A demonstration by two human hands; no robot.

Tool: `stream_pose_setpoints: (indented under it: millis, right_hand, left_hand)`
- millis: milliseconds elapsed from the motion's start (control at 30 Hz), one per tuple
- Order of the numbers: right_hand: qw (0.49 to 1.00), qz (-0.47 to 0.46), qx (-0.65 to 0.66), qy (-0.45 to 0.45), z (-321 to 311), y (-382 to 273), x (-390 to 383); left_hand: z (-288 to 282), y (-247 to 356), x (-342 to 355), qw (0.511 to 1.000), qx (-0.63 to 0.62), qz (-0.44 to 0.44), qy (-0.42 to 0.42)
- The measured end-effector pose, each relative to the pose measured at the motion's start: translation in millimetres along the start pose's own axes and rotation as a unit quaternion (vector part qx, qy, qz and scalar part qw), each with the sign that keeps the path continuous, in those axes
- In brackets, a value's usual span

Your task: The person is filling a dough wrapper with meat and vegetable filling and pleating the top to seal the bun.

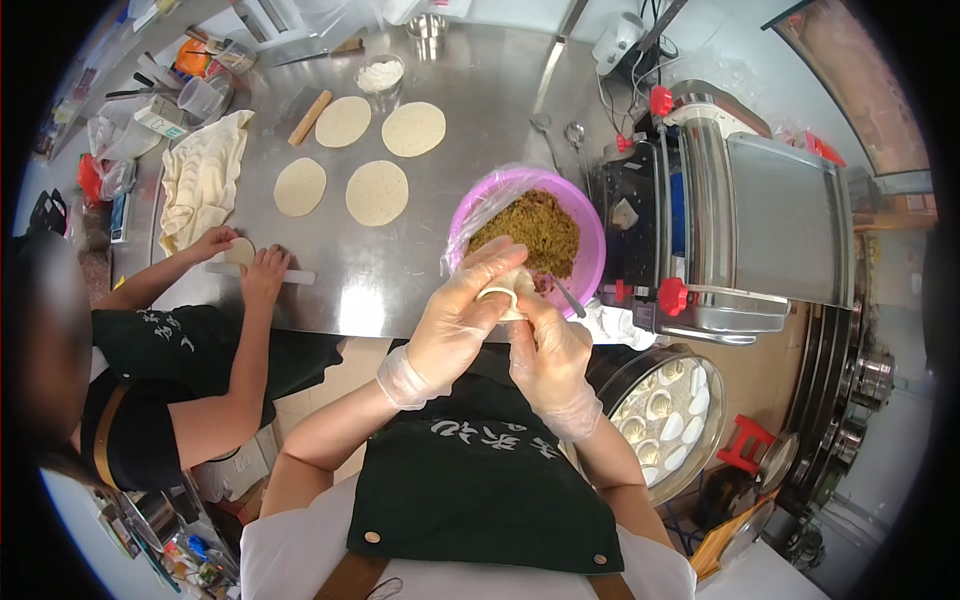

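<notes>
Between my two hands is a dough bun point(515, 288), its pale rim gathered upward. My left hand point(462, 305), in a clear plastic glove, cups it with the fingers curled around its far side. My right hand point(553, 345), gloved as well, pinches the edge of the dough from the right. Just beyond them stands a pink bowl point(594, 225) with a plastic sheet over its left rim. It holds a brownish-green chopped filling point(530, 230), and a spoon handle point(571, 298) leans out of it near my right hand. The inside of the bun is mostly hidden by my fingers.
A round steamer tray point(717, 400) with several pleated buns sits low right. Flat dough rounds point(377, 193) lie on the steel table point(330, 260). At left, a co-worker's hands point(262, 272) work dough with a white rolling pin point(300, 277). A dough roller machine point(715, 210) stands right.
</notes>
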State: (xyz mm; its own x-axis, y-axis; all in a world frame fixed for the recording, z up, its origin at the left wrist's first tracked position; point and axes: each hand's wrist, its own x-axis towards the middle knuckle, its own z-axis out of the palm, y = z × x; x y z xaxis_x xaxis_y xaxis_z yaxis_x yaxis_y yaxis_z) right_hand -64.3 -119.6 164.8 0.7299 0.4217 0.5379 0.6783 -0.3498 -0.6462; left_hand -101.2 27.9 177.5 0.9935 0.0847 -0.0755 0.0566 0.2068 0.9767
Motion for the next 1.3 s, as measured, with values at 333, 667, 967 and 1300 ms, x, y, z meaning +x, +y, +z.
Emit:
stream_pose_setpoints:
  millis: [333,667,967,1300]
  right_hand:
    - [0.988,0.102,0.082,0.088,13.4,-7.3,4.0]
    - [0.995,0.095,0.029,-0.027,-2.7,-2.8,11.3]
    - [0.996,0.079,0.033,-0.006,0.4,-4.4,10.1]
    - [0.936,0.266,0.230,0.014,-18.3,-14.1,13.3]
  left_hand:
    - [22.9,-8.6,0.3,0.988,-0.087,0.019,0.123]
    - [6.1,-21.9,7.6,0.996,-0.051,0.070,0.022]
    - [0.6,-11.4,9.1,0.949,0.267,0.168,0.009]
    - [20.4,-35.3,18.2,0.953,-0.294,0.009,0.066]
